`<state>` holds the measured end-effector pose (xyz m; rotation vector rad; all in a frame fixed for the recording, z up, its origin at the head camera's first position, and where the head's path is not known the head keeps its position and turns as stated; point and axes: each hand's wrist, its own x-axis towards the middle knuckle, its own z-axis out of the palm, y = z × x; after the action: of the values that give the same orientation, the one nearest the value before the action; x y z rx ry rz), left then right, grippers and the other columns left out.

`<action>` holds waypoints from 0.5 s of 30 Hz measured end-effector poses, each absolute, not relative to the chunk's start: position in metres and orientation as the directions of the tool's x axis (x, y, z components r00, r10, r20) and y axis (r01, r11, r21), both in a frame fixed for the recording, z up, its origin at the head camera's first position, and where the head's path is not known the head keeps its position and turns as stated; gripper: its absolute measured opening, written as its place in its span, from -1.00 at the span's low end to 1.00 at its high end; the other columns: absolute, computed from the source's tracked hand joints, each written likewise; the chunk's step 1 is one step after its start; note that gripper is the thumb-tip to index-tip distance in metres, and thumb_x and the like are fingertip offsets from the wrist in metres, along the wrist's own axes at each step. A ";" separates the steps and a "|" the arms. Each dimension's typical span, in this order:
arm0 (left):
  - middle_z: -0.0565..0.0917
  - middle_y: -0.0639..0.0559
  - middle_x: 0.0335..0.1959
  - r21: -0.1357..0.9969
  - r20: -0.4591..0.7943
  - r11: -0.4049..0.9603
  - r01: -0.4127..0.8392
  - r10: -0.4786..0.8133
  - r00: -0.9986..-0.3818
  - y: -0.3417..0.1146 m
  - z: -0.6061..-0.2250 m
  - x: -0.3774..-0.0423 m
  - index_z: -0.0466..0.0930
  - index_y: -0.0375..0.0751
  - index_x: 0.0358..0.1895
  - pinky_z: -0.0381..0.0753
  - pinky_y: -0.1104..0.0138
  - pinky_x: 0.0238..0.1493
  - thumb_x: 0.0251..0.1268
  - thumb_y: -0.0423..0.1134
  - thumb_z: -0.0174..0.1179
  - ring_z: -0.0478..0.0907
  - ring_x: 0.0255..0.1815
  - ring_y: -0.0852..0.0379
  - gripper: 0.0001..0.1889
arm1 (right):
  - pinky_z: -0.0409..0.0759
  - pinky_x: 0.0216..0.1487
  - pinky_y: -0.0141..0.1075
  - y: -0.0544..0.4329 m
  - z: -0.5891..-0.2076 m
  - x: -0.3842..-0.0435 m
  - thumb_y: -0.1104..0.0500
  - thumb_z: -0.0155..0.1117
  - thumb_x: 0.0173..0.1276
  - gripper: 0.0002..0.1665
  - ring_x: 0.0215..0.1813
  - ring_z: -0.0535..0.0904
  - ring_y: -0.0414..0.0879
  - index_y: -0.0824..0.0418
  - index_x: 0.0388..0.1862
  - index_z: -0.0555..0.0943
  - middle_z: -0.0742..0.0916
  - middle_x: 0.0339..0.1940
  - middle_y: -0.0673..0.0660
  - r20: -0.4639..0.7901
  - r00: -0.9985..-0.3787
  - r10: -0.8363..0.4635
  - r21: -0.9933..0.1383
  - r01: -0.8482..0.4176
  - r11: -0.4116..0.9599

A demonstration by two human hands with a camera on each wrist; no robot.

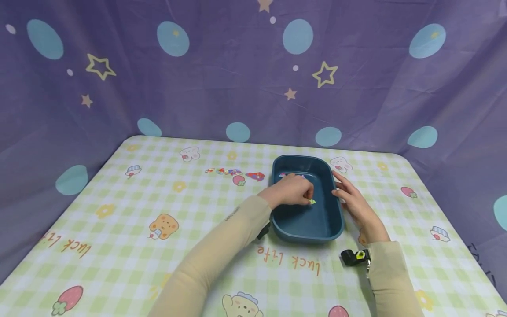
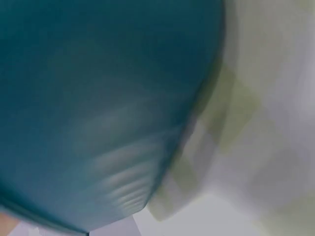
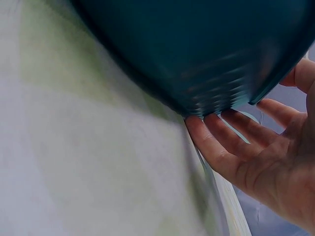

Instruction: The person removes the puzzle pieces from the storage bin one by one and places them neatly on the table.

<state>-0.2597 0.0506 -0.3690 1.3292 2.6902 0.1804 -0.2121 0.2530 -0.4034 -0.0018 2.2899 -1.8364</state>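
A dark teal rectangular basin (image 1: 308,238) with rounded corners stands on the table. My left hand (image 1: 291,190) reaches over its left rim and pinches a small yellow-green flat piece (image 1: 312,201) inside it. Part of a colourful flat piece (image 1: 283,175) shows behind that hand in the basin. On the right side, my right hand (image 1: 356,206) rests its fingers against the basin's outer wall, with the thumb by the rim. The right wrist view shows these fingers (image 3: 216,147) fairly straight on the wall. In the left wrist view the basin's wall (image 2: 98,98) hides the left hand's fingertips.
Left of the basin, several small colourful flat pieces (image 1: 229,171) and a larger red and blue piece (image 1: 255,176) lie in a row. A green-checked cloth (image 1: 130,246) with printed cartoons covers the table. Behind it hangs a purple curtain (image 1: 237,79).
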 end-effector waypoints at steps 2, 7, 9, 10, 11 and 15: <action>0.58 0.29 -0.43 0.169 -0.060 0.600 0.782 0.798 -0.599 0.048 -0.365 -0.260 0.62 0.08 -0.34 0.34 0.32 -0.14 0.10 -0.04 0.23 0.47 -0.37 0.34 -0.89 | 0.04 0.24 0.23 0.253 -0.403 -0.212 0.15 -0.03 0.36 -0.24 0.35 0.10 0.20 -0.07 0.46 -0.07 0.16 0.40 0.31 -0.162 -0.979 -0.126 -0.965 0.131 0.228; 0.58 0.28 -0.41 0.152 -0.021 0.605 0.782 0.793 -0.609 0.040 -0.355 -0.261 0.64 0.09 -0.31 0.34 0.36 -0.21 0.10 -0.04 0.22 0.45 -0.36 0.35 -0.88 | 0.04 0.24 0.23 0.253 -0.403 -0.212 0.16 -0.04 0.36 -0.24 0.35 0.11 0.21 -0.07 0.46 -0.07 0.15 0.41 0.31 -0.163 -0.978 -0.130 -0.965 0.131 0.225; 0.58 0.28 -0.39 0.140 0.004 0.607 0.782 0.790 -0.614 0.037 -0.352 -0.262 0.64 0.10 -0.30 0.33 0.37 -0.21 0.11 -0.04 0.21 0.45 -0.34 0.36 -0.88 | 0.05 0.25 0.23 0.253 -0.403 -0.212 0.16 -0.05 0.36 -0.25 0.35 0.11 0.21 -0.07 0.46 -0.07 0.15 0.41 0.31 -0.162 -0.978 -0.131 -0.965 0.130 0.226; 0.57 0.28 -0.38 0.136 0.016 0.608 0.783 0.788 -0.615 0.035 -0.351 -0.263 0.64 0.11 -0.30 0.33 0.37 -0.21 0.11 -0.04 0.21 0.46 -0.33 0.36 -0.88 | 0.06 0.24 0.22 0.253 -0.403 -0.212 0.16 -0.05 0.36 -0.25 0.35 0.12 0.21 -0.07 0.46 -0.07 0.15 0.41 0.31 -0.164 -0.978 -0.130 -0.965 0.131 0.227; 0.57 0.27 -0.38 0.135 0.025 0.606 0.784 0.789 -0.614 0.033 -0.349 -0.263 0.64 0.11 -0.30 0.33 0.37 -0.20 0.11 -0.04 0.21 0.46 -0.33 0.35 -0.88 | 0.05 0.25 0.22 0.253 -0.403 -0.212 0.17 -0.05 0.36 -0.25 0.35 0.11 0.21 -0.07 0.46 -0.07 0.15 0.41 0.31 -0.167 -0.978 -0.129 -0.965 0.135 0.224; 0.55 0.22 -0.35 0.124 0.064 0.590 0.797 0.797 -0.600 0.023 -0.345 -0.266 0.63 0.09 -0.29 0.36 0.38 -0.20 0.11 -0.05 0.20 0.47 -0.31 0.33 -0.87 | 0.00 0.25 0.24 0.252 -0.402 -0.212 0.16 -0.04 0.36 -0.24 0.36 0.09 0.20 -0.09 0.46 -0.07 0.14 0.41 0.30 -0.180 -0.976 -0.120 -0.963 0.150 0.226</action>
<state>-0.2657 0.0234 -0.3447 1.4052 2.8025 0.2202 -0.2121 0.2518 -0.4021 0.0283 2.2804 -1.8298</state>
